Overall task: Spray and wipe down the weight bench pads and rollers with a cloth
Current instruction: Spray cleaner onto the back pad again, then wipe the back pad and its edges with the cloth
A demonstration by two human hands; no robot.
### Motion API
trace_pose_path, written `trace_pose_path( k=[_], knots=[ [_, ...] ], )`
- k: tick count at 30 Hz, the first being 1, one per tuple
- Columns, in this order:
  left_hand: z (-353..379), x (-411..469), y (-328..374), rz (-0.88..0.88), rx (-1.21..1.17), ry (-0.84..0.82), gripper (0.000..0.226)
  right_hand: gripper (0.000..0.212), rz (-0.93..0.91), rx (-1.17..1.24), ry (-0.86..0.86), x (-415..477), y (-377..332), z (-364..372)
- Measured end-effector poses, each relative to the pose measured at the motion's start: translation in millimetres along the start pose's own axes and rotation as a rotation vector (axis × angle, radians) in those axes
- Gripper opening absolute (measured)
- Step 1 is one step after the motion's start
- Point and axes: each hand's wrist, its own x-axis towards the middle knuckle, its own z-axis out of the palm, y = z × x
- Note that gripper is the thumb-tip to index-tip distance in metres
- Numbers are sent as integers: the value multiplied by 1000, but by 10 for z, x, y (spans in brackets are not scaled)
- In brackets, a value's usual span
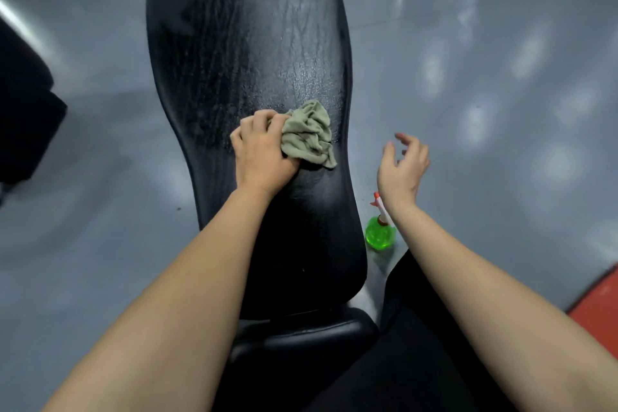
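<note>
I see the bench pad (247, 43) cut off at the top edge; spray bottle (379, 234) stands on the floor (501, 110) right of it, nozzle partly behind the right wrist; left hand (264, 150) grips the bunched cloth (309, 135) on the pad, cloth spilling right of the knuckles; right hand (403, 162) hovers beside the pad, fingers loose, holding nothing.

A crumpled grey-green cloth (309, 135) lies on the wet, glistening black bench pad (247, 43); a green spray bottle (379, 235) stands on the floor (501, 110) beside it.
</note>
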Motion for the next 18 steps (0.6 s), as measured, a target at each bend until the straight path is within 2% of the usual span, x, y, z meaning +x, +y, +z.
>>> trace_pose_path(
  k=[2, 4, 5, 7, 8, 10, 12, 13, 16, 18],
  knots=[
    [-150, 47, 52, -8, -21, -113, 49, 48, -367, -33, -145, 17, -378, -75],
    [-393, 176, 108, -31, -12, -309, 55, 70, -664, -199, -423, -13, -684, -44],
    [-519, 235, 101, -61, -16, -426, 63, 79, -728, -278, -538, -53, -830, -1],
    [-786, 263, 98, -37, -111, -577, 70, 83, -743, -381, -660, -143, -1056, 82],
    [-886, 230, 60, 7, -214, -599, 65, 80, -746, -405, -694, -194, -1146, 104],
    [-978, 81, 3, 91, -399, -624, 40, 68, -767, -409, -737, -239, -1225, 121],
    [-988, -177, -112, 117, -511, -570, 44, 52, -816, -404, -688, -349, -1277, 98],
    [-953, -298, -193, 72, -585, -494, 48, 45, -855, -387, -601, -427, -1286, 68],
    [-789, -670, -495, -171, -713, -37, 47, 22, -976, -273, -363, -719, -1219, -168],
    [-714, -948, -722, -339, -573, 197, 38, 19, -1149, -266, -428, -957, -1018, -428]
  ],
)
